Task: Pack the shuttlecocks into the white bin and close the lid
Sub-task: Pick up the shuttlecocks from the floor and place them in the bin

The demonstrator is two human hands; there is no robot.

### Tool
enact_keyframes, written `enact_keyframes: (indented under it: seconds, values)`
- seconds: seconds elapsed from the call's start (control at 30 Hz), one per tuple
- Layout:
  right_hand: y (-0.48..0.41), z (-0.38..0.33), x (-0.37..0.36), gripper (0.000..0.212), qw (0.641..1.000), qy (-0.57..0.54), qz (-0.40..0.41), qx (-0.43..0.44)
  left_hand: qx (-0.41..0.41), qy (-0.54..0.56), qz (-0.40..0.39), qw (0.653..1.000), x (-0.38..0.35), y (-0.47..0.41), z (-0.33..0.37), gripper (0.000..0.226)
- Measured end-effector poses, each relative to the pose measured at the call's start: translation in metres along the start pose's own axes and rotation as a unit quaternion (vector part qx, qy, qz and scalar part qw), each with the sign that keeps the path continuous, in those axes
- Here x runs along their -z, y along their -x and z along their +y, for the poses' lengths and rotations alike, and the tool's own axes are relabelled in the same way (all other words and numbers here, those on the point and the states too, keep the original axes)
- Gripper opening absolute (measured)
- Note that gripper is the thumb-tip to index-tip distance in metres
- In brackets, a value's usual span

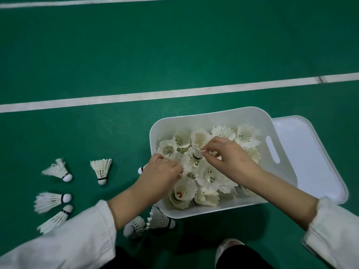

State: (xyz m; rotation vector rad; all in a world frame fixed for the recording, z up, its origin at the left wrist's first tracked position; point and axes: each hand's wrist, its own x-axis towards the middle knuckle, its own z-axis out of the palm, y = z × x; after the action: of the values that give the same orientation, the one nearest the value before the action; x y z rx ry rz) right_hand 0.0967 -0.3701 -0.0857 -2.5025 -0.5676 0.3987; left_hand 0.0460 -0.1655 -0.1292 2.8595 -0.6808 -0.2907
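The white bin [213,115] stands open on the green floor and holds several white feather shuttlecocks [210,178]. Both my hands reach into it. My left hand [161,173] curls its fingers round the feathers of a shuttlecock [186,164] in the middle of the pile. My right hand [231,156] pinches the top of an upright shuttlecock [196,152] beside it. The white lid [310,152] lies flat on the floor under the bin's right side. Several loose shuttlecocks lie on the floor to the left [58,169] [102,169] and by the bin's near corner [160,220].
White court lines [136,96] cross the green floor beyond the bin. My knees in dark trousers and a white shoe [227,247] sit at the bottom edge. One shuttlecock's cork [141,169] peeks out from behind my left hand, against the bin's left wall.
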Motion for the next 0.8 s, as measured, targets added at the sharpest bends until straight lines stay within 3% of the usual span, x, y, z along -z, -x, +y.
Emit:
enact_keyframes:
  seconds: [0.17, 0.4, 0.6, 0.8]
  values:
    - [-0.006, 0.001, -0.009, 0.028, 0.998, 0.061, -0.036, 0.003, -0.015, 0.036, 0.034, 0.999, 0.012, 0.005, -0.003, 0.019]
    - [-0.012, -0.005, -0.021, 0.035, 0.975, 0.183, -0.128, 0.007, 0.033, 0.089, 0.107, 0.99, 0.045, 0.036, -0.031, 0.031]
    - [-0.013, -0.057, 0.008, 0.032, 0.976, 0.205, -0.049, 0.06, 0.16, 0.085, 0.123, 0.976, 0.064, 0.093, -0.074, 0.025]
    - [-0.035, -0.144, -0.017, 0.027, 0.972, 0.144, -0.084, 0.164, 0.29, 0.088, 0.056, 0.951, 0.052, 0.136, -0.122, 0.017]
